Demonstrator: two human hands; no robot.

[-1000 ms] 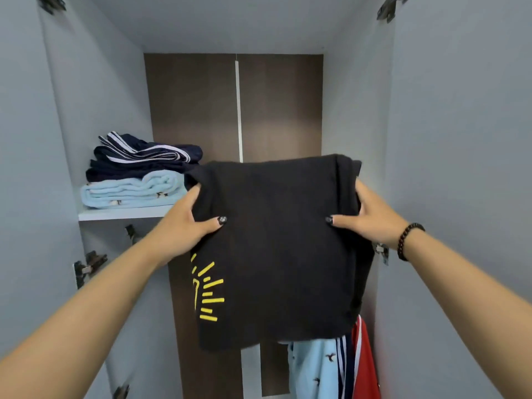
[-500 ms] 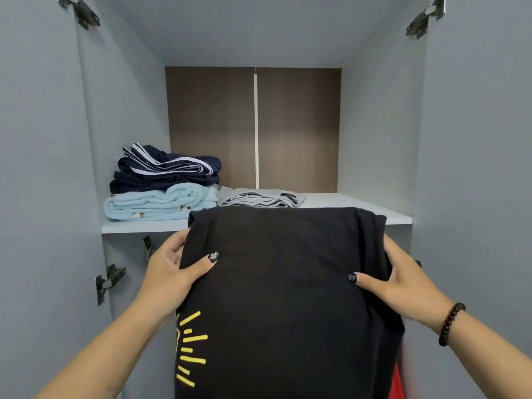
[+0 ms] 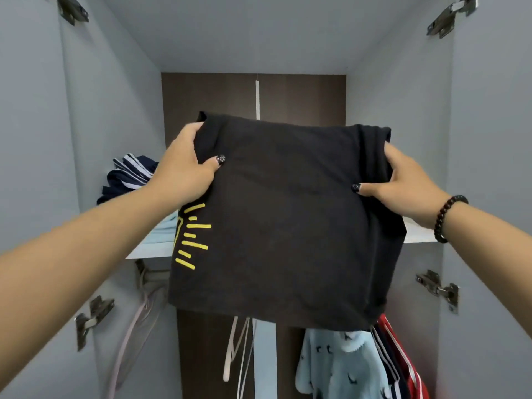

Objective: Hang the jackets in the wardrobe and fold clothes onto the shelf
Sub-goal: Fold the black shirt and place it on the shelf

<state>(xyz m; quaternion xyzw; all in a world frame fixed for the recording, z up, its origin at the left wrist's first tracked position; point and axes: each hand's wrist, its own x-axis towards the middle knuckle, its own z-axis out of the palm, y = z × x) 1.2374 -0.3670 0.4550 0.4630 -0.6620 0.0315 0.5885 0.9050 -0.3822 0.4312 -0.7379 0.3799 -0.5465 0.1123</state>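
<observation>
Hands first: we see the left hand point(image 3: 184, 168) gripping the top left edge of a folded black shirt point(image 3: 288, 220), thumb laid across the front of the cloth and fingers curled behind it. The right hand point(image 3: 403, 185) grips the top right edge the same way, thumb on the front, fingers wrapped round the side. A dark bead bracelet point(image 3: 449, 218) sits on the right wrist.

We find the shirt held up in the air in front of the open wardrobe, hanging down from both hands and covering the middle of the shelf point(image 3: 419, 236). Its lower part drops below the shelf's front edge. Yellow dashes point(image 3: 191, 240) are printed near its left edge.

At the left end of the shelf we make out a navy garment with white stripes point(image 3: 129, 174) lying on a pale blue one point(image 3: 161, 230), both partly hidden by the left arm and the shirt.

Below the shelf, at the right, a light blue garment with small dark bird shapes point(image 3: 336, 364) hangs beside a red and navy striped one point(image 3: 403, 361). Bare hangers point(image 3: 236, 347) hang near the middle, and pinkish ones point(image 3: 135, 321) at the left. Metal hinges point(image 3: 437, 286) show on the open doors on both sides.
</observation>
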